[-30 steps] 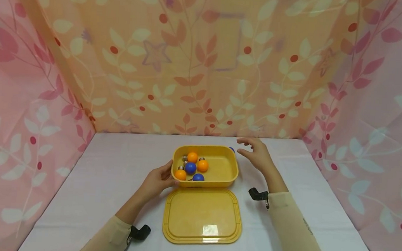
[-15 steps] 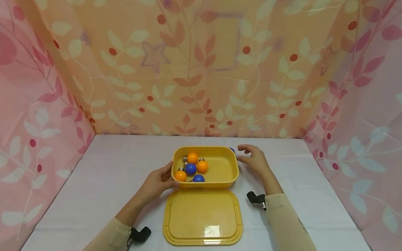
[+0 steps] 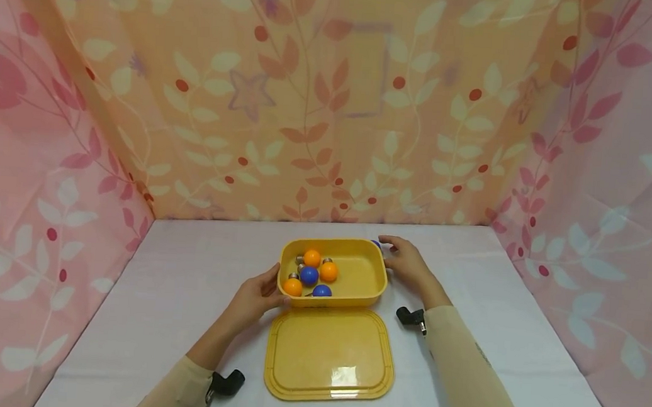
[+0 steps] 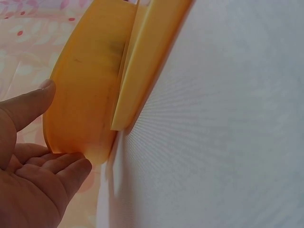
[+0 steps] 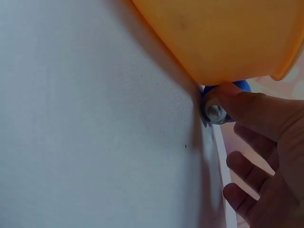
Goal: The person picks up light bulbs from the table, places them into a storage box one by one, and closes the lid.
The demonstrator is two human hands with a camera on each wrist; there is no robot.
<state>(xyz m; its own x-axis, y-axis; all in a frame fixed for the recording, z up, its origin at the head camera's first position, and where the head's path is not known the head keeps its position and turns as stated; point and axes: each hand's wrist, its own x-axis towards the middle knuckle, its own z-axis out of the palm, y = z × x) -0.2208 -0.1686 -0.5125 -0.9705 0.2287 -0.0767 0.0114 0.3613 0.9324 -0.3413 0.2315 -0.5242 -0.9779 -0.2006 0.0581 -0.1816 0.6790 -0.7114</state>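
The left end of a yellow plastic container (image 3: pixel 361 275) is held by my left hand (image 3: pixel 247 297), thumb at the rim and fingers against the side wall in the left wrist view. Inside lie three orange light bulbs (image 3: pixel 329 272) and two blue ones (image 3: pixel 309 275), bunched toward the left. Behind the container's far right corner is another blue light bulb (image 5: pixel 244 86), mostly hidden in the head view. My right hand (image 3: pixel 411 269) pinches at it: the thumb lies across the bulb beside its metal base in the right wrist view, the index finger being hidden behind.
A flat yellow lid (image 3: pixel 329 352) lies on the white-covered table (image 3: pixel 197 257) just in front of the container. Patterned cloth walls (image 3: pixel 331 134) enclose the table at the back and both sides. Dark wrist cameras (image 3: pixel 227 382) sit on both sleeves.
My right hand has come down and left toward the container's far right corner, closing in on the blue bulb behind it. The left hand and the container have stayed put.
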